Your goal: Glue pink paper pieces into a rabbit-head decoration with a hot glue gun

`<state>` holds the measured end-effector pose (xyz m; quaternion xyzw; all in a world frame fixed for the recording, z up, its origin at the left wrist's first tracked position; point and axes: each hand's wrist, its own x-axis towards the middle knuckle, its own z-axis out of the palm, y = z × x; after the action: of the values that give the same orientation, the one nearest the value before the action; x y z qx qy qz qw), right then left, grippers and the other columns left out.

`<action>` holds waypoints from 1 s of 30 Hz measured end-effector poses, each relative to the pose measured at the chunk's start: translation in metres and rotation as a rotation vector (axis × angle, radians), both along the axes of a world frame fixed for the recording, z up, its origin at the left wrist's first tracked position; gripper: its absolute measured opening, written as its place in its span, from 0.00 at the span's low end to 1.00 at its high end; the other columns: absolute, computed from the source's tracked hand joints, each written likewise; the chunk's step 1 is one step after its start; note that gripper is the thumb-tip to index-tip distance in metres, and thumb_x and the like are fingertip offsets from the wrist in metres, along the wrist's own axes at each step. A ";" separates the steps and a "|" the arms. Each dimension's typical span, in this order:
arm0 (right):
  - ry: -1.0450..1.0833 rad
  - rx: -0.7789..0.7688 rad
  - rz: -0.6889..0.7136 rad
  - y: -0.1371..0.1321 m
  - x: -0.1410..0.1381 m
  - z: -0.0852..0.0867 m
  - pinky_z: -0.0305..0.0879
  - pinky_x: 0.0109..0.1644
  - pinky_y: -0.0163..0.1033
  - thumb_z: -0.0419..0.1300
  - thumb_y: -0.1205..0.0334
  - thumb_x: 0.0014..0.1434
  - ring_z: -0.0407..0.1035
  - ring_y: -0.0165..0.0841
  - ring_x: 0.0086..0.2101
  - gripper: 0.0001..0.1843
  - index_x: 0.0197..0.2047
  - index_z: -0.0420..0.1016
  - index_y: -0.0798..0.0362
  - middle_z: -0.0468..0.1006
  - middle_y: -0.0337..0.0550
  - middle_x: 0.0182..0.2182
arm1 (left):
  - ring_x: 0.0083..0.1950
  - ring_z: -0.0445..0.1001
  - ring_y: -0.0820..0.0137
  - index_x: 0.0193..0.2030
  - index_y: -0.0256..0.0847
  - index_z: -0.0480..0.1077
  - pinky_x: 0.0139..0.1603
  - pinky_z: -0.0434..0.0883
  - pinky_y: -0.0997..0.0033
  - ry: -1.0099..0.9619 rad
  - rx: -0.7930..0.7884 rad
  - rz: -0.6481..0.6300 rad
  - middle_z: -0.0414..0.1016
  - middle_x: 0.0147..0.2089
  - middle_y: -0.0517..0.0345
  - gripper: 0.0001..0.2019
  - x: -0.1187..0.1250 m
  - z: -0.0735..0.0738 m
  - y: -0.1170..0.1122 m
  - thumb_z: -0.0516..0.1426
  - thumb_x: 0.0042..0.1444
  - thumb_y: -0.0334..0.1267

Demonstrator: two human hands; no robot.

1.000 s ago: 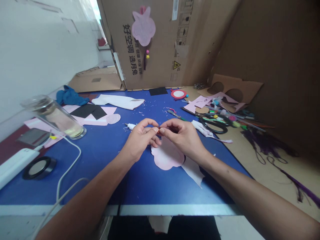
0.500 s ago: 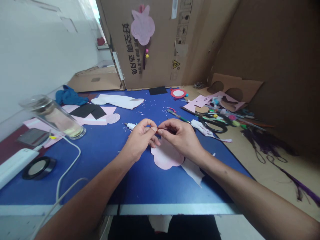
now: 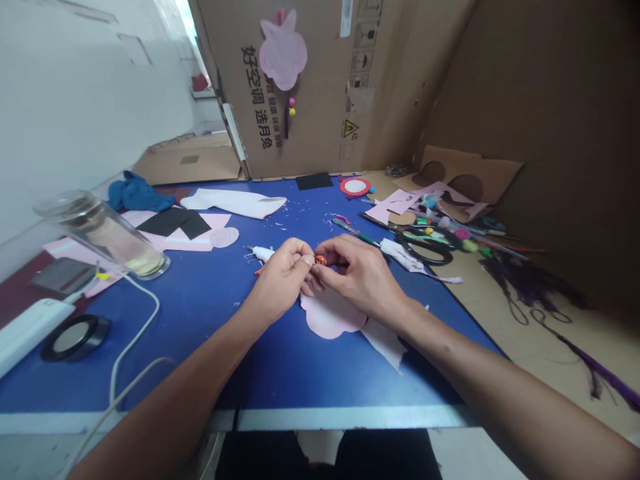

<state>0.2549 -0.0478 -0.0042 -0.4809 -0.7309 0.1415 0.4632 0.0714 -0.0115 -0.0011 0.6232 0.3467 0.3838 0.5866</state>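
Observation:
My left hand [image 3: 281, 280] and my right hand [image 3: 361, 273] meet over the blue table top [image 3: 210, 313], fingertips pinched together on a small orange-red bead [image 3: 320, 260]. Both hands are closed on it. Under them lies a pink scalloped felt cutout [image 3: 327, 316], with a white scrap [image 3: 387, 341] beside it under my right wrist. A small white tube [image 3: 262, 252] lies just beyond my left hand.
A glass jar [image 3: 107, 235] lies at the left, with a white cable [image 3: 135, 327], black tape roll [image 3: 73, 337] and white power strip [image 3: 25, 328]. Black scissors [image 3: 427, 245], pens and pink scraps crowd the right. A cardboard box [image 3: 320, 87] stands behind.
Both hands have shifted slightly; the fingertips turned so the orange-red bead between them now shows clearly. Nothing else on the table moved.

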 end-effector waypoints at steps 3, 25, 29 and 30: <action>-0.089 0.035 -0.035 -0.001 0.002 0.001 0.66 0.41 0.40 0.68 0.64 0.68 0.73 0.36 0.37 0.01 0.43 0.80 0.49 0.81 0.42 0.37 | 0.29 0.81 0.68 0.43 0.44 0.68 0.28 0.78 0.73 0.002 0.002 0.006 0.78 0.30 0.61 0.10 0.000 0.000 -0.001 0.63 0.69 0.44; 0.037 -0.101 0.005 0.000 0.000 0.000 0.64 0.38 0.39 0.64 0.66 0.65 0.72 0.34 0.33 0.04 0.40 0.80 0.48 0.82 0.39 0.34 | 0.30 0.77 0.74 0.38 0.42 0.73 0.31 0.74 0.76 -0.013 0.129 0.272 0.81 0.35 0.59 0.05 -0.004 0.012 -0.001 0.63 0.67 0.31; 0.153 -0.212 0.051 0.001 0.001 0.000 0.62 0.36 0.38 0.63 0.58 0.71 0.70 0.32 0.30 0.09 0.37 0.78 0.49 0.79 0.37 0.30 | 0.27 0.76 0.74 0.39 0.42 0.72 0.29 0.73 0.76 -0.015 0.104 0.246 0.78 0.30 0.60 0.05 -0.004 0.011 0.000 0.60 0.68 0.31; 0.183 -0.232 0.064 0.001 0.001 0.000 0.62 0.35 0.38 0.63 0.57 0.72 0.69 0.31 0.30 0.09 0.38 0.78 0.49 0.79 0.36 0.30 | 0.27 0.76 0.74 0.38 0.42 0.72 0.28 0.72 0.76 -0.024 0.082 0.241 0.78 0.29 0.61 0.05 -0.004 0.010 0.001 0.60 0.67 0.32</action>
<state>0.2556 -0.0468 -0.0041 -0.4927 -0.6792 0.2832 0.4645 0.0670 -0.0109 0.0089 0.5958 0.3961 0.4730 0.5142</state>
